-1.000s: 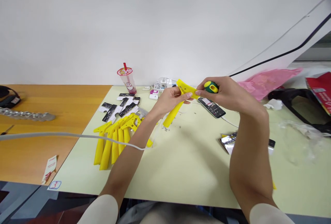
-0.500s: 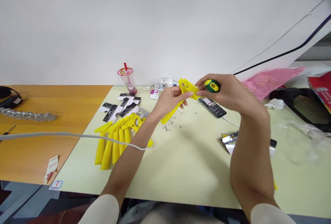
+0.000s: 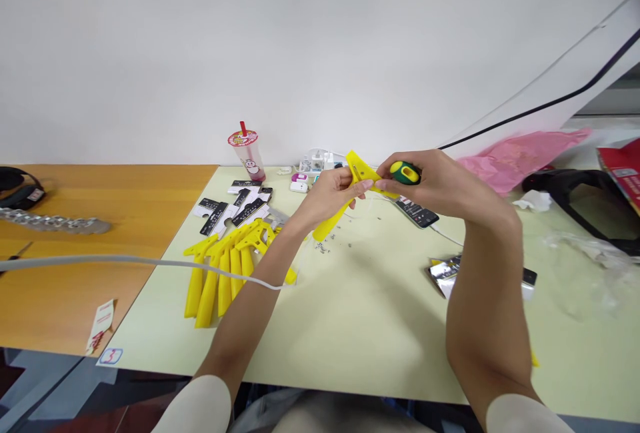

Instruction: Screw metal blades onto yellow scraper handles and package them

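Note:
My left hand (image 3: 334,194) is closed on a yellow plastic scraper (image 3: 361,170), its wide head raised and its handle slanting down to the left. My right hand (image 3: 429,178) holds a screwdriver (image 3: 405,173) with a green and yellow handle, whose butt points toward me. The thumb and fingertips of that hand meet at the scraper's head; whatever they pinch there is too small to see, and the screwdriver's shaft is hidden. Several small screws (image 3: 323,247) lie scattered on the table below. To the left, more yellow scrapers (image 3: 207,290) lie in a row.
Black-and-white packets (image 3: 239,210) lie behind the scrapers, near a drink cup (image 3: 249,156) with a red straw. A phone (image 3: 417,212) on a cable lies under my right hand. A grey cable (image 3: 150,261) crosses on the left. Silvery packets (image 3: 445,274) and a pink bag (image 3: 520,160) are at right.
The scraper's head has turned a little in my left hand. My right hand and the screwdriver have shifted slightly left and down, covering more of the phone.

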`<state>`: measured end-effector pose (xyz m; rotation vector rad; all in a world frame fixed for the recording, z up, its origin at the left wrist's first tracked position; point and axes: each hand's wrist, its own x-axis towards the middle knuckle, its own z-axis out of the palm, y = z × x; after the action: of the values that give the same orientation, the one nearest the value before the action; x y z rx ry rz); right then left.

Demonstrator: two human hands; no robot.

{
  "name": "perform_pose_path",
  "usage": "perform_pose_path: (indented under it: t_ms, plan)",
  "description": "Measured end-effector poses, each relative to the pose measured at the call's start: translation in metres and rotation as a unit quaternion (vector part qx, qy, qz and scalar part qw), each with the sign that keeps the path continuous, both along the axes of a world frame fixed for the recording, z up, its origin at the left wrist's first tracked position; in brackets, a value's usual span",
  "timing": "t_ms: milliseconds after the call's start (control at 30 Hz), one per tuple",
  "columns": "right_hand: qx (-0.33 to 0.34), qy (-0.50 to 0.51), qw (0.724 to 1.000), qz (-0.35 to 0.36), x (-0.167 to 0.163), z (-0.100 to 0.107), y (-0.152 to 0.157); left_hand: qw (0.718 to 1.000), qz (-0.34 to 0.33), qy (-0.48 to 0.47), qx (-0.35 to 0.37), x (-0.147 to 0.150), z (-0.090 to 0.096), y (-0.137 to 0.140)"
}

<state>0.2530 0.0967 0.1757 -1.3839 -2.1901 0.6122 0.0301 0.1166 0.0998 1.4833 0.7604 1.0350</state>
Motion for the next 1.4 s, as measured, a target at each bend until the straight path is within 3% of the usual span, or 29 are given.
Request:
perform_pose_path:
  t_ms: [267, 800, 1067, 1400]
  plan:
    - [-0.005, 0.004, 1.000, -0.019, -0.003, 0.000, 0.000, 0.998, -0.019, 0.051, 0.010, -0.001, -0.003, 0.001]
    - [0.009, 0.020, 1.000, -0.009, 0.000, 0.001, 0.000, 0.998, -0.038, 0.011, -0.055, 0.000, 0.002, -0.002]
    - [-0.007, 0.016, 1.000, -0.017, 0.003, -0.003, 0.005, 0.999, -0.031, -0.010, -0.038, 0.000, -0.010, 0.007]
    - [0.019, 0.036, 0.999, -0.014, -0.004, -0.002, 0.003, 0.999, -0.019, -0.023, -0.019, 0.001, -0.003, -0.001]
